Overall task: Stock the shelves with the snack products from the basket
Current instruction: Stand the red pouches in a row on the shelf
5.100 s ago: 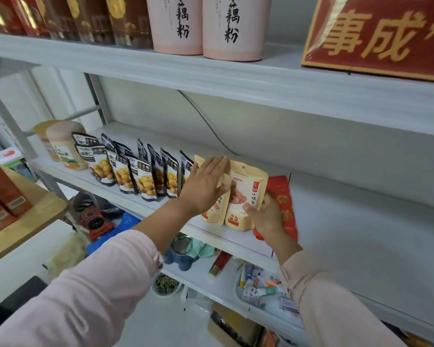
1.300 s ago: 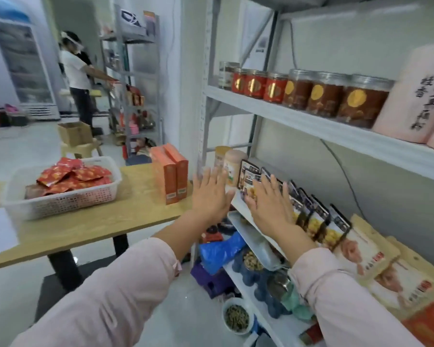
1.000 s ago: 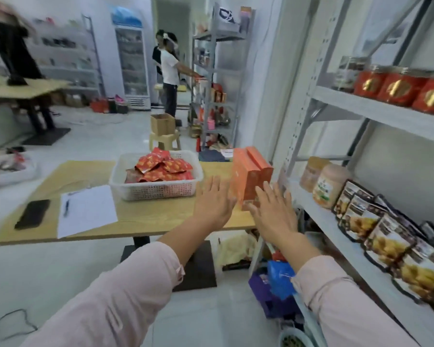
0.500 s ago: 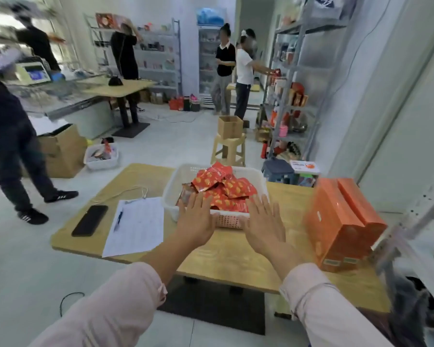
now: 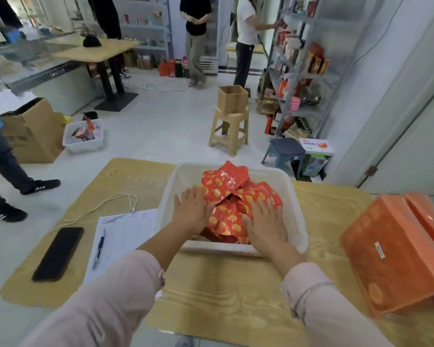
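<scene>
From my remote seat, the wooden table [image 5: 223,284] filled the lower view, with the white basket [image 5: 169,194] sitting on it and two orange boxes [image 5: 391,251] off to the right. Heaped inside the basket were the red snack packets [image 5: 226,181], crinkled foil with yellow print. I judged them light, soft and slippery (and likely to slide off one another if scooped carelessly). The left hand [image 5: 192,214] lay flat on the pile's left side and the right hand [image 5: 267,226] on its near right, fingers [image 5: 263,206] straight and slightly spread, pinching nothing. I reckoned the flat sealed edges offered the surest hold, gathering several packets between both palms.
</scene>
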